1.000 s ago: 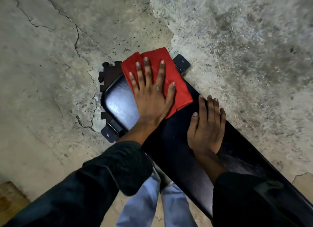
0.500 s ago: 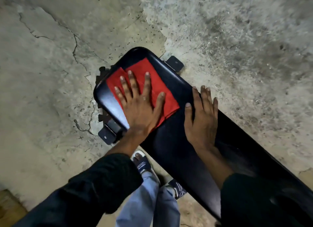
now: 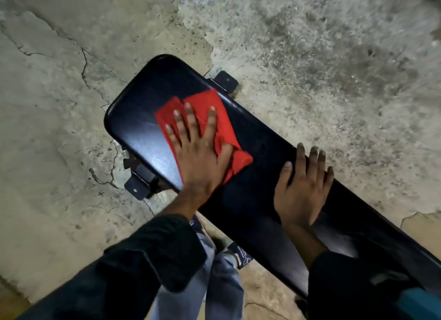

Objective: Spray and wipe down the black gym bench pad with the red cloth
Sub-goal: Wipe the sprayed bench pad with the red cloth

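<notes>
The black gym bench pad point(image 3: 143, 109) runs diagonally from upper left to lower right, its rounded end glossy under the light. A red cloth point(image 3: 222, 124) lies bunched on the pad, a short way back from that end. My left hand point(image 3: 200, 157) presses flat on the cloth with fingers spread. My right hand point(image 3: 303, 188) rests flat on the bare pad further down, near its far edge, holding nothing. No spray bottle is in view.
Cracked concrete floor point(image 3: 59, 105) surrounds the bench. Black metal frame feet show at the far side point(image 3: 225, 81) and the near side point(image 3: 137, 188). My jeans point(image 3: 214, 284) and a sandalled foot point(image 3: 241, 255) stand close beside the pad.
My left hand has slid the red cloth back from the pad's rounded end toward the middle, bunching it. The end of the pad now shows bare. My right hand stays flat on the pad.
</notes>
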